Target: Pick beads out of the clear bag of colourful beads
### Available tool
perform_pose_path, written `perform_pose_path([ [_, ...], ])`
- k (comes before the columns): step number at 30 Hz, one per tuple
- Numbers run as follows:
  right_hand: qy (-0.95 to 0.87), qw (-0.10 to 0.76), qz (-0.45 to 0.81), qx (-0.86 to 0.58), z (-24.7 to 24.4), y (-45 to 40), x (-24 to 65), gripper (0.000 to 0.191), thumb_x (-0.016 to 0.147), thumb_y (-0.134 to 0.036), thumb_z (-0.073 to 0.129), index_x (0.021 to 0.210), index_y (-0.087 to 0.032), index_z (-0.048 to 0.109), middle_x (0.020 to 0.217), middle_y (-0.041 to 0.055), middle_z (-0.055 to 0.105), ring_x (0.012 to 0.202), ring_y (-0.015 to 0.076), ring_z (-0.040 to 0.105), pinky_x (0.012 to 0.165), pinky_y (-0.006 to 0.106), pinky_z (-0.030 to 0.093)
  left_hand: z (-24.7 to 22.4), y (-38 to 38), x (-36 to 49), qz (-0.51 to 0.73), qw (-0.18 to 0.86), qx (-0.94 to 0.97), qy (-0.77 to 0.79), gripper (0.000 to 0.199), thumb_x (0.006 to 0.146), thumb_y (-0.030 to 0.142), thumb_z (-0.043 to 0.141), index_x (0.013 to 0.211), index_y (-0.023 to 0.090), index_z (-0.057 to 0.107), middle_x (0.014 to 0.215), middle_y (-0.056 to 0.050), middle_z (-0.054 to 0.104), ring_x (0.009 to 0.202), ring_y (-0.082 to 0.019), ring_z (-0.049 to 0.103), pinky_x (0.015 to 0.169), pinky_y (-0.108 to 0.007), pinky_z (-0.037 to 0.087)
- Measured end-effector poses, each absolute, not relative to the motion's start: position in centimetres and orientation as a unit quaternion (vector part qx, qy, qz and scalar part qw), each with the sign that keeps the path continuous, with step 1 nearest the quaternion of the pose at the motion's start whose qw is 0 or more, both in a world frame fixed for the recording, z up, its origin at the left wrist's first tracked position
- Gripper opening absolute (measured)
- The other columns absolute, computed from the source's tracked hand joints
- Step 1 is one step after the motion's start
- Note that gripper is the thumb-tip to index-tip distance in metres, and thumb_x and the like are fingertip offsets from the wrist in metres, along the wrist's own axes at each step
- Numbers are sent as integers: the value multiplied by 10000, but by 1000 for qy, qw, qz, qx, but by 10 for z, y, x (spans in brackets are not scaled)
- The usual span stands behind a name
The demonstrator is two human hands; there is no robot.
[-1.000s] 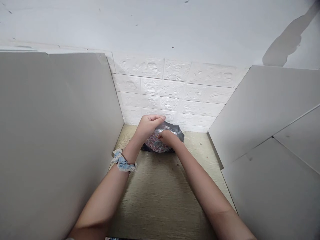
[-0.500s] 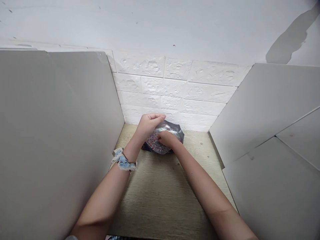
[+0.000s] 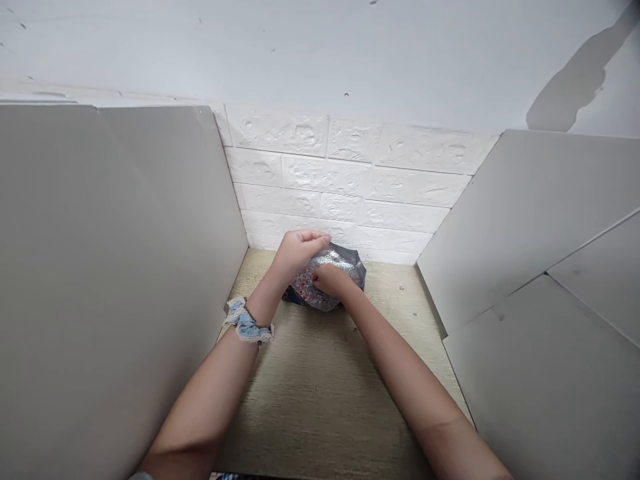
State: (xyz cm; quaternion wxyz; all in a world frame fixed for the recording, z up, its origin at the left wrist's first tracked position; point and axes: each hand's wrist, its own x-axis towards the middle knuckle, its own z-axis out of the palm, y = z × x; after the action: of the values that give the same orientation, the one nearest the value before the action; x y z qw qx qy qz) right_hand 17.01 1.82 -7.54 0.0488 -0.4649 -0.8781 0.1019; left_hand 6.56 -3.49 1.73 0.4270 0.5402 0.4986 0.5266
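Observation:
A dark plastic bag (image 3: 354,259) with a shiny silvery inner side lies open near the back wall. Many small pink, white and multicoloured beads (image 3: 303,285) fill its left and front part. My left hand (image 3: 300,248) is closed in a pinch at the bag's upper edge, its fingertips together. Lower and to the right, my right hand (image 3: 330,280) reaches into the bag with curled fingers just at the beads. Whatever lies between those fingertips is too small and hidden to name. A light blue scrunchie with lace edging (image 3: 247,323) circles my left wrist.
The bag rests on a wooden tabletop (image 3: 320,393) with a worn, pale grain. Grey panels stand at the left (image 3: 115,267) and right (image 3: 540,333). White brick-pattern wall (image 3: 340,180) closes off the back. A couple of tiny specks (image 3: 401,288) lie right of the bag.
Both hands stay almost where they were, the right one shifting very slightly left over the beads. The whole view has tilted a little.

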Motion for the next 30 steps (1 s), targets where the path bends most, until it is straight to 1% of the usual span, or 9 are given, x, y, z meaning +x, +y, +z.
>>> perform_pose_path([
  [4, -883, 51, 108, -454, -75, 15, 171, 160, 721, -182, 421, 699, -135, 572, 695, 73, 573, 545, 120, 432, 501, 251, 244, 16, -34, 65, 522, 430, 543, 497, 278, 584, 348, 653, 715, 103, 659, 725, -46, 628, 625, -109, 499, 601, -237, 385],
  [8, -883, 83, 115, -448, -71, 17, 173, 150, 742, -217, 386, 706, -147, 513, 697, 49, 550, 551, 107, 402, 500, 242, 237, 17, -35, 65, 518, 436, 548, 491, 246, 605, 327, 635, 701, 100, 649, 681, -32, 609, 608, -99, 485, 568, -221, 369],
  [11, -868, 129, 128, -463, -64, 22, 180, 185, 770, -207, 314, 670, -152, 460, 667, 30, 516, 560, 103, 385, 502, 235, 245, 20, -37, 66, 505, 436, 550, 503, 178, 638, 268, 597, 686, 101, 640, 539, 1, 541, 527, -75, 441, 517, -204, 342],
  [13, -845, 175, 170, -475, -56, 25, 190, 208, 778, -223, 300, 632, -155, 431, 624, 13, 486, 550, 100, 384, 498, 230, 255, 23, -39, 67, 490, 440, 551, 513, 171, 669, 251, 560, 708, 103, 637, 432, 32, 448, 450, -60, 378, 467, -197, 304],
  [15, -820, 226, 233, -472, -46, 25, 201, 243, 792, -287, 317, 624, -156, 434, 606, 0, 473, 552, 99, 404, 503, 223, 279, 24, -41, 67, 479, 440, 554, 520, 177, 686, 245, 535, 728, 103, 633, 374, 55, 367, 401, -52, 317, 430, -194, 265],
  [18, -790, 289, 322, -434, -28, 22, 217, 251, 776, -360, 404, 670, -150, 490, 635, -6, 491, 572, 95, 438, 531, 218, 321, 24, -41, 67, 469, 433, 561, 527, 164, 685, 235, 524, 710, 105, 621, 353, 66, 326, 374, -46, 271, 403, -192, 223],
  [22, -735, 355, 467, -341, -12, 15, 229, 194, 722, -326, 536, 781, -141, 540, 732, 0, 529, 573, 71, 456, 541, 205, 343, 24, -42, 68, 453, 436, 576, 522, 143, 671, 239, 536, 645, 113, 598, 351, 75, 286, 364, -38, 237, 392, -191, 201],
  [26, -677, 392, 554, -285, -7, 11, 231, 192, 697, -285, 597, 830, -148, 576, 766, 4, 559, 565, 52, 474, 539, 192, 356, 24, -42, 68, 436, 446, 593, 509, 163, 680, 260, 533, 658, 116, 606, 347, 78, 268, 355, -35, 220, 382, -191, 183],
  [30, -638, 395, 604, -267, -8, 10, 229, 187, 673, -269, 632, 813, -149, 600, 725, 2, 574, 583, 57, 515, 580, 198, 407, 22, -41, 67, 421, 447, 609, 502, 201, 678, 306, 546, 677, 114, 606, 370, 75, 292, 351, -28, 224, 371, -188, 164],
])
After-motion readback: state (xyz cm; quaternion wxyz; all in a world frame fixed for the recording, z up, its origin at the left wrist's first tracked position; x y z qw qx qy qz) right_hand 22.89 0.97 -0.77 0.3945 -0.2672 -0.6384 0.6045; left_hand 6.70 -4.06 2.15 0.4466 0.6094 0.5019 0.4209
